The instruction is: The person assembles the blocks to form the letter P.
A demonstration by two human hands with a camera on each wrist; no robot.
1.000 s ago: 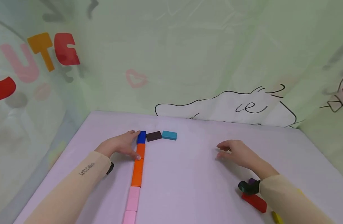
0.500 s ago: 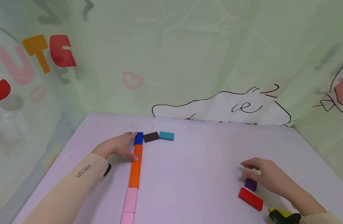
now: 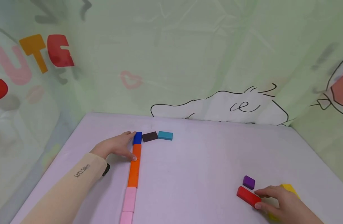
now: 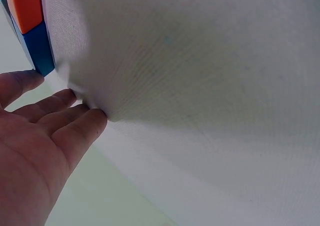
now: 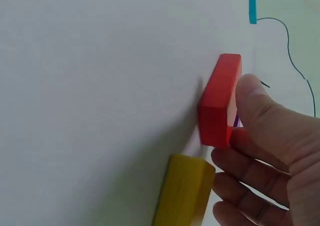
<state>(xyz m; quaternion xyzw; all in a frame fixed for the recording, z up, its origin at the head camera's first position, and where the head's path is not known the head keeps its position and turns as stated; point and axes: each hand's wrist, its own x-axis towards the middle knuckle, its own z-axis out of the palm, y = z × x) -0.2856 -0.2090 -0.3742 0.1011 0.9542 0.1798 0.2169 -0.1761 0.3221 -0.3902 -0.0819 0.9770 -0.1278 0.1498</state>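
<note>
The red block [image 3: 247, 195] lies on the counter [image 3: 194, 174] at the right, with its long axis diagonal: one end points away and to the left, the other toward the right hand [image 3: 283, 202]. The grip is at this nearer end, thumb and index finger closed about opposite sides of the block, so most of its length extends beyond the fingertips. Contact firmness cannot be determined. The purple block [image 3: 249, 182] sits just beside the far side of the red block. The left hand [image 3: 115, 147] is well apart, its grip spread: index finger at the blue block [image 3: 137, 138], thumb at the joint of the two orange blocks [image 3: 134, 174].

Visibility limits: the right hand covers much of the yellow block [image 3: 290, 189], which the right wrist view cuts off; there the purple block shows only as a sliver. The left thumb is outside the left wrist view.
</note>
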